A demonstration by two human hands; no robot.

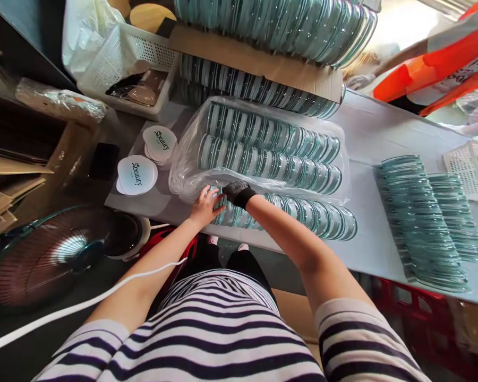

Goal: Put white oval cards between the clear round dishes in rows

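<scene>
A front row of round, greenish clear plastic pieces (pixel 318 216) lies on its side along the near edge of the table. My bare left hand (pixel 206 207) is at the row's left end, thumb and fingers curved around the end pieces. Right beside it, my right hand (pixel 239 193), in a black dotted glove, bends its fingers down onto the same end; its fingertips are hidden. Behind both hands, a clear plastic bag (pixel 187 154) holds two more rows of these round pieces (pixel 271 162).
White round "beauty" cards (pixel 137 175) lie left on the grey table (pixel 366 212). More round pieces (pixel 422 223) stand in stacks at right. Cardboard (pixel 258 61) separates the rows behind. A white basket (pixel 155 109), a fan (pixel 59 254) and a white cable (pixel 83 306) are at left.
</scene>
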